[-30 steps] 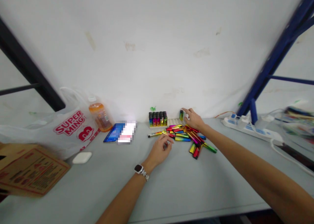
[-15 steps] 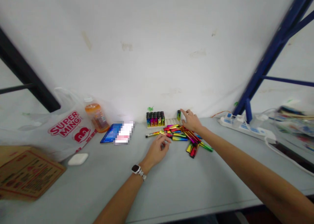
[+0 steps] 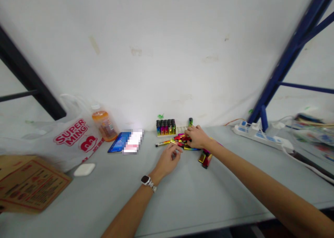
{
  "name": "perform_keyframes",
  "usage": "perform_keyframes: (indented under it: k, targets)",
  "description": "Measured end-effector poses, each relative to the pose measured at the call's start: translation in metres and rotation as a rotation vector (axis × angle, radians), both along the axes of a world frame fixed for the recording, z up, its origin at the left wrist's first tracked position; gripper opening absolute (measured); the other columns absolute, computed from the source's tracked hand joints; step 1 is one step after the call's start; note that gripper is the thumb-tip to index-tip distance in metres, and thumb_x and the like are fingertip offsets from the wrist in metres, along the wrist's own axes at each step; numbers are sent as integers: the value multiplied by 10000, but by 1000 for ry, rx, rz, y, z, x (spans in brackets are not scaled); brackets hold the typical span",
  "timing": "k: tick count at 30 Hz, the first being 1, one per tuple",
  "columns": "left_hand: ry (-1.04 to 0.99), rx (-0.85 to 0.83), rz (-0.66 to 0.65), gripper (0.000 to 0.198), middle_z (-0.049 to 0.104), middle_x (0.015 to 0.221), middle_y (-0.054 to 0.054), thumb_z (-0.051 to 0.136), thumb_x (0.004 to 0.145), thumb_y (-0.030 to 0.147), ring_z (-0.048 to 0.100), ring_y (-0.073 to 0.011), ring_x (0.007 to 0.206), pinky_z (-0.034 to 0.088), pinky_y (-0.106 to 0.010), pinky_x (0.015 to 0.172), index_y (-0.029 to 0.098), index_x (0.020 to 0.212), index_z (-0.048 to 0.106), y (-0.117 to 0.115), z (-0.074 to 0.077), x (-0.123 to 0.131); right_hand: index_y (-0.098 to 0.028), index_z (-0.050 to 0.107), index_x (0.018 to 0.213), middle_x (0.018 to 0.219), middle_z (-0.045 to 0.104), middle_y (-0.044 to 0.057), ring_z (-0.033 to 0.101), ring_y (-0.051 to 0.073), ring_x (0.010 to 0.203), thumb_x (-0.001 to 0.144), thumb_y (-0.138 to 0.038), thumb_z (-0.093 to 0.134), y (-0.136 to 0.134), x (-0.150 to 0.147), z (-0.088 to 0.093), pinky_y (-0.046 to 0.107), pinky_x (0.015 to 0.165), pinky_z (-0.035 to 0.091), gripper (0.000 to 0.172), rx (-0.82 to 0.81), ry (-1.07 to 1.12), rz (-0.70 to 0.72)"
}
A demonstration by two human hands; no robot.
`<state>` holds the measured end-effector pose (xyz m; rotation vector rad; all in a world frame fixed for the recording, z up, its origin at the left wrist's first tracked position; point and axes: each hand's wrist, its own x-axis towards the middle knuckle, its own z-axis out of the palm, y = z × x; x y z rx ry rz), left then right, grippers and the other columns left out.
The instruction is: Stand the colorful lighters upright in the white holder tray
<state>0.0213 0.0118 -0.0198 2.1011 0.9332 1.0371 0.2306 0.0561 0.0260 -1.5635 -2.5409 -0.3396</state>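
Observation:
Shiny metallic lighters in red, gold, green and purple lie in a loose pile (image 3: 180, 138) in the middle of the table. My right hand (image 3: 198, 137) is over this pile, its fingers bent down and closed on a red lighter (image 3: 187, 139); the fingertips are partly hidden. My left hand (image 3: 168, 160), with a watch at the wrist, rests at the pile's near left side. Its fingers are loosely curved and apart, close to a yellow-red lighter (image 3: 176, 143). Behind, black-topped lighters (image 3: 166, 127) stand upright in rows in a pale tray (image 3: 181, 130), and a single green one (image 3: 190, 121) stands at its right end.
A tablet (image 3: 118, 143), an orange bottle (image 3: 104, 125), a plastic bag (image 3: 70, 140), a white case (image 3: 84, 169) and a cardboard box (image 3: 33, 182) are on the left. A power strip (image 3: 263, 137) lies to the right. A white wall is behind the table.
My right hand has moved from beside the single upright lighter down and left onto the pile, its fingers now bent onto the lighters. My left hand stays in place.

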Motion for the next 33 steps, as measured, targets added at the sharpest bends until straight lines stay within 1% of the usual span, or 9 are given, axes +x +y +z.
perform_keyframes:
  k: [5, 8, 10, 14, 17, 20, 23, 27, 33]
  targets:
    - [0, -5, -5, 143, 581, 999, -55, 512, 868, 167, 549, -117, 730, 437, -234, 629, 176, 906, 650, -1, 2, 0, -173, 645, 990, 1007, 653, 120, 567, 270, 1011, 829, -266, 588, -2, 3, -4, 378, 877, 339, 195, -25, 34, 43]
    - [-8, -13, -6, 146, 580, 1014, -58, 512, 865, 160, 556, -118, 736, 439, -230, 626, 176, 911, 650, -1, 3, -1, -186, 605, 988, 973, 649, 99, 585, 235, 954, 917, -271, 500, -10, 1, -4, 362, 866, 370, 152, -17, 187, 81]
    - [-8, -17, -5, 142, 582, 1041, -63, 516, 865, 161, 564, -122, 751, 442, -231, 628, 177, 916, 648, -1, 3, -1, -205, 565, 994, 969, 632, 81, 585, 211, 896, 957, -315, 447, -18, -4, -3, 338, 824, 408, 165, 1, 429, 106]
    - [-6, -13, 1, 132, 587, 1037, -63, 517, 867, 155, 565, -126, 749, 444, -234, 628, 175, 907, 641, -1, 3, -1, -260, 481, 1017, 829, 594, 10, 579, 186, 753, 941, -423, 462, -37, -30, -5, 288, 644, 453, 181, -52, 1150, 68]
    - [-11, 0, -5, 138, 596, 1014, -55, 511, 861, 135, 563, -126, 744, 440, -232, 625, 175, 905, 636, -1, 2, 0, -280, 439, 923, 683, 533, -43, 470, 146, 523, 860, -486, 551, -49, -56, -12, 239, 420, 328, 243, -254, 1648, 40]
    - [-12, 14, -22, 160, 605, 988, -48, 494, 846, 102, 564, -127, 741, 434, -230, 618, 173, 895, 628, 1, 1, 0, -259, 467, 803, 534, 414, -80, 308, 105, 424, 771, -511, 641, -58, -76, -23, 228, 389, 210, 308, -371, 1911, -34]
    - [8, 16, -20, 150, 609, 934, -44, 492, 820, 82, 556, -124, 708, 428, -231, 611, 164, 856, 612, 2, -1, 0, -228, 466, 614, 461, 298, -83, 228, 86, 418, 746, -574, 653, -67, -83, -33, 247, 410, 168, 414, -401, 1894, -44]
    - [31, 12, -10, 127, 609, 865, -33, 495, 804, 80, 550, -123, 684, 423, -234, 614, 160, 808, 594, 4, -4, 0, -219, 458, 544, 448, 305, -71, 246, 88, 423, 772, -631, 601, -69, -82, -46, 260, 427, 178, 493, -337, 1826, -85]
    - [46, -23, -9, 128, 618, 865, -34, 500, 824, 106, 541, -113, 645, 415, -228, 591, 151, 855, 616, 3, -3, 1, -223, 429, 555, 484, 363, -59, 319, 108, 470, 831, -488, 529, -65, -84, -53, 259, 463, 257, 396, -188, 1722, -165]
